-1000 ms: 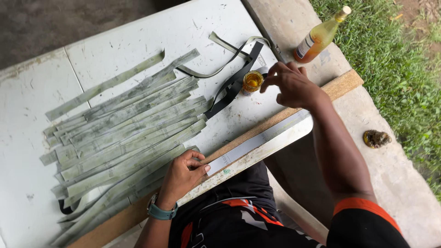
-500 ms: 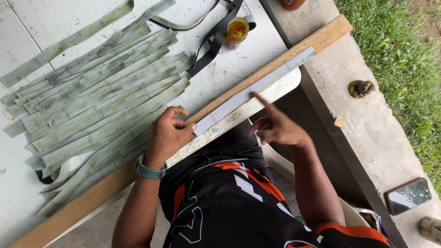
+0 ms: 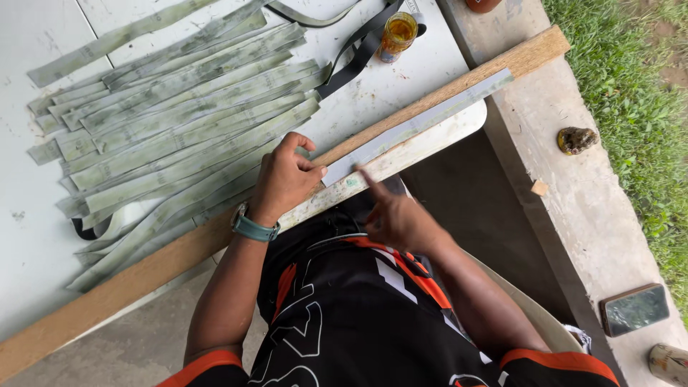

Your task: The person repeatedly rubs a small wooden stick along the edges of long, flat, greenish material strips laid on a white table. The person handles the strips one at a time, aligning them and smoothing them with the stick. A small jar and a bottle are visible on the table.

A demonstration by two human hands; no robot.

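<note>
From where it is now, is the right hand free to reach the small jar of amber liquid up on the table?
Probably yes. The right hand is empty at the table edge, and only the flat wooden batten and grey strip lie between it and the jar.

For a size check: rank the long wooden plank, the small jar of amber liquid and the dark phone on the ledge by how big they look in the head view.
1. Wooden plank, far the largest.
2. Phone.
3. Jar, slightly smaller-looking than the phone; it sits farther from the camera, so that order is unsure.

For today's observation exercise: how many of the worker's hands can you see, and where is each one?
2. The left hand presses on the wooden plank beside the strip pile. The right hand points a finger at the near end of the grey strip lying along it.
</note>
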